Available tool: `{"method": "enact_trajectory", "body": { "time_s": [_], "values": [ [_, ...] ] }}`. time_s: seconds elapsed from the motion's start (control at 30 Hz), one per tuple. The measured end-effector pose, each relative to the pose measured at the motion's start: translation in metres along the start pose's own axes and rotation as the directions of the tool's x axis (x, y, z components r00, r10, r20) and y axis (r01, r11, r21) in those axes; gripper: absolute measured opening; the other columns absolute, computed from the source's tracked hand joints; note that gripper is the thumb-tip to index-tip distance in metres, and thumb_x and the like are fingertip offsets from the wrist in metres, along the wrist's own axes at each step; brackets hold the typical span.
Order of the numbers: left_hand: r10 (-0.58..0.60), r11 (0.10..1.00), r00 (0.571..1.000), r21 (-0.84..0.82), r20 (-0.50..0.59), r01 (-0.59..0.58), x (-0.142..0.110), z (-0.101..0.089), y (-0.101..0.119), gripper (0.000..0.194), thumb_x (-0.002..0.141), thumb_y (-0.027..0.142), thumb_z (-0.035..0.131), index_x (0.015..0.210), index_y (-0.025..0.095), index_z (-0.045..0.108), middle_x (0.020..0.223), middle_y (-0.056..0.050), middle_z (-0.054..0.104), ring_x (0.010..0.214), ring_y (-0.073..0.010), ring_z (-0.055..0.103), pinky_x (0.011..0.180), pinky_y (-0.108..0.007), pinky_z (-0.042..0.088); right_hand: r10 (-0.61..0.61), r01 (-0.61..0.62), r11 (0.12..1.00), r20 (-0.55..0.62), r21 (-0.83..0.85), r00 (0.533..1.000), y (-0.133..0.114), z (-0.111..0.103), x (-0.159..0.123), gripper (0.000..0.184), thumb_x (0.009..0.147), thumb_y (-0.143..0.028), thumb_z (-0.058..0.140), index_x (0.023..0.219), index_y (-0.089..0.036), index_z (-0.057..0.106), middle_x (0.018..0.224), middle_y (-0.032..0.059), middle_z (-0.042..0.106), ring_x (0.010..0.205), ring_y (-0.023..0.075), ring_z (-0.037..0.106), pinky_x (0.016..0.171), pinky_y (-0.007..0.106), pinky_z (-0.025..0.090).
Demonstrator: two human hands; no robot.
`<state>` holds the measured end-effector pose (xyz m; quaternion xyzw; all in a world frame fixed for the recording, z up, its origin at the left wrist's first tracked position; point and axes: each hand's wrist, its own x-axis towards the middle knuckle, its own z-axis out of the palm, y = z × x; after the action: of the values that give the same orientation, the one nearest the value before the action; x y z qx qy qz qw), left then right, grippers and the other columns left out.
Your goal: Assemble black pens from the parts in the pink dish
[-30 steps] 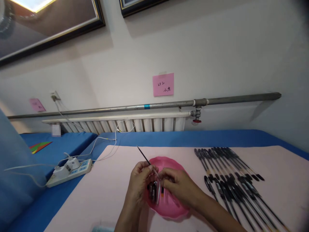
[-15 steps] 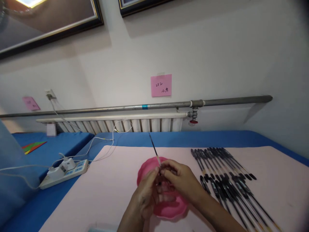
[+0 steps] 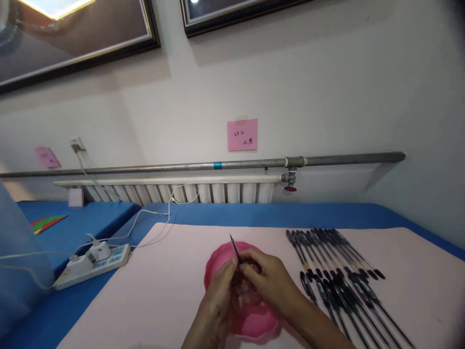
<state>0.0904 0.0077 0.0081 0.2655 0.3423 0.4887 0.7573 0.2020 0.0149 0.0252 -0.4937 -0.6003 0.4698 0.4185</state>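
Note:
Over a pink scalloped dish [image 3: 254, 329], both of my hands meet at a slim dark pen [image 3: 234, 246]. Its pointed end sticks up between my fingers, tilted slightly left, while the lower part is hidden by the hands. My left hand [image 3: 221, 295] is closed, thumb and fingers pinching the pen from the left. From the right, my right hand [image 3: 267, 274] pinches it with thumb and index finger. To the right lie black pens in two rows, a back row [image 3: 323, 247] and a front row [image 3: 354, 300].
Pink paper [image 3: 145, 291] covers most of the blue table [image 3: 290, 213]. On the left, a white power strip [image 3: 90, 266] carries plugged-in adapters and loose white cables. A radiator [image 3: 218, 191] and a metal pipe [image 3: 254, 163] run along the wall behind, with a red-handled valve [image 3: 290, 189].
Much less of the thin dark piece sticks up above my fingers now; it has gone down between my hands. The view has tilted slightly upward.

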Motion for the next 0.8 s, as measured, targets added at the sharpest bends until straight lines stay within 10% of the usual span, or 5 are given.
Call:
{"method": "enact_trajectory", "body": {
  "time_s": [0.4, 0.8],
  "values": [
    [0.090, 0.995, 0.989, -0.037, -0.114, -0.095, 0.002, -0.021, 0.028, 0.024, 0.081, 0.027, 0.055, 0.103, 0.022, 0.049, 0.076, -0.004, 0.063, 0.076, -0.0216, 0.067, 0.065, -0.034, 0.054, -0.261, 0.216, 0.897, -0.068, -0.386, 0.963, 0.001, -0.015, 0.005, 0.019, 0.080, -0.022, 0.048, 0.089, -0.020, 0.064, 0.090, 0.0044, 0.066, 0.082, 0.0168, 0.060, 0.074, 0.028, 0.046],
    [0.250, 0.942, 0.897, -0.124, -0.364, -0.313, 0.006, -0.046, 0.054, 0.022, 0.083, 0.023, 0.052, 0.106, 0.022, 0.049, 0.073, -0.003, 0.060, 0.075, -0.0212, 0.068, 0.067, -0.035, 0.056, -0.239, 0.505, 0.531, 0.451, -0.680, 0.860, 0.048, 0.009, 0.009, 0.034, 0.080, -0.008, 0.046, 0.102, -0.027, 0.065, 0.114, 0.0056, 0.061, 0.102, 0.0234, 0.050, 0.086, 0.038, 0.034]
  ]
}}
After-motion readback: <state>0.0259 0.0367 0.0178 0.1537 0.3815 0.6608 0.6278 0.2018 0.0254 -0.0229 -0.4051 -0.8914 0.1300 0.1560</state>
